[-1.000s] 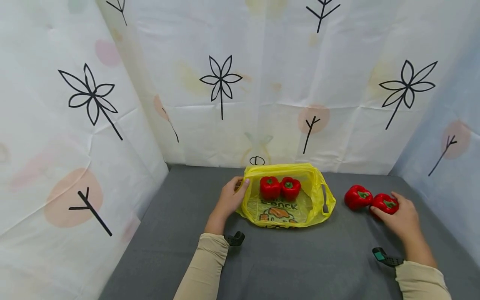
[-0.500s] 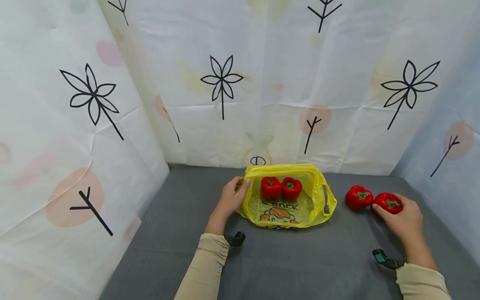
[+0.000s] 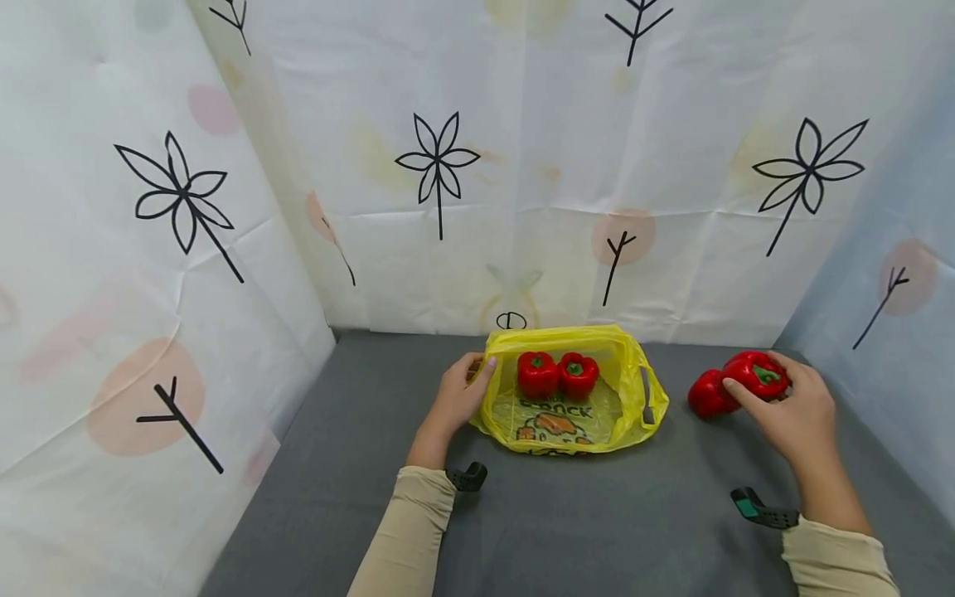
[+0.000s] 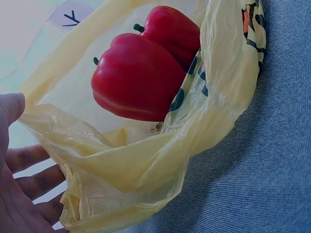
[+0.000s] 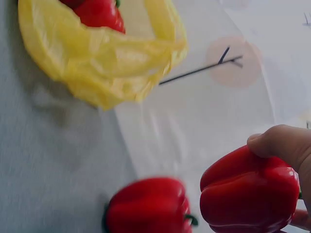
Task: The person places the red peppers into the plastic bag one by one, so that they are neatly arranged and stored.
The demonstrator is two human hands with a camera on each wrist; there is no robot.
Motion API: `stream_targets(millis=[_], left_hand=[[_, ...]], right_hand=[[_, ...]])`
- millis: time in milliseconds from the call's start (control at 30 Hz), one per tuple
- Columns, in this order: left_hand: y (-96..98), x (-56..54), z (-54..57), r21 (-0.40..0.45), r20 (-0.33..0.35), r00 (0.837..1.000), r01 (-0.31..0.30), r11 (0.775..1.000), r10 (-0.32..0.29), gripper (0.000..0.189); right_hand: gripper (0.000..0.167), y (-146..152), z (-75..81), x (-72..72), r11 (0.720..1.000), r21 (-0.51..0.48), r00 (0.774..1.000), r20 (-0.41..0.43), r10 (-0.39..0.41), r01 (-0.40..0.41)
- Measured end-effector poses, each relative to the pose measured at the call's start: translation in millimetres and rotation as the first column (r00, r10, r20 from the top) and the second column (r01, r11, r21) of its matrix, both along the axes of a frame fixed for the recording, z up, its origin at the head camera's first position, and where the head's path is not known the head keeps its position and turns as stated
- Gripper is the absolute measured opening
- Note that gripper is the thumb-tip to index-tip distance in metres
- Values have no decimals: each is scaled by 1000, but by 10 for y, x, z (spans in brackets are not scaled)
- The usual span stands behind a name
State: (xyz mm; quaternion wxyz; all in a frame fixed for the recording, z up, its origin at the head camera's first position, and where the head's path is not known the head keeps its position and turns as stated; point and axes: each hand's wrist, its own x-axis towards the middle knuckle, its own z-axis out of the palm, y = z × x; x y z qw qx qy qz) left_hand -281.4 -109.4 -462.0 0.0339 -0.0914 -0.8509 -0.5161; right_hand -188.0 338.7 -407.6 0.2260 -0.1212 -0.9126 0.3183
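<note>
A yellow plastic bag (image 3: 619, 414) lies with its mouth spread toward me, and two red bell peppers (image 4: 138, 80) sit side by side inside it. My left hand (image 3: 457, 396) holds the bag's left edge, pinching the thin plastic between thumb and fingers. On the right, my right hand (image 3: 802, 414) grips a red bell pepper (image 5: 250, 191) between thumb and fingers, raised off the table. Another red bell pepper (image 5: 148, 206) rests on the table just left of and below the held one, partly covered by it in the head view.
The grey cloth-covered table (image 3: 582, 522) extends around the bag and in front of it. Behind stands a white patterned curtain (image 3: 537, 149), with side panels to the left and right. A handle loop (image 3: 647, 394) shows at the bag's right side.
My right hand has lifted the right-hand bell pepper off the table and moved it slightly up and left, over the neighbouring one. The left hand and bag stay put.
</note>
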Motion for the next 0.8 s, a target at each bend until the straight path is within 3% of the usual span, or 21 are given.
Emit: stream_targets(millis=[367, 800], left_hand=[[-5, 1, 4, 12, -10, 1000, 0, 1000, 0, 55], [-5, -12, -1, 4, -15, 1000, 0, 1000, 0, 58]], right_hand=[[76, -457, 168, 20, 989, 56, 988, -66, 143, -139], [72, -956, 68, -75, 935, 105, 921, -166, 353, -340]])
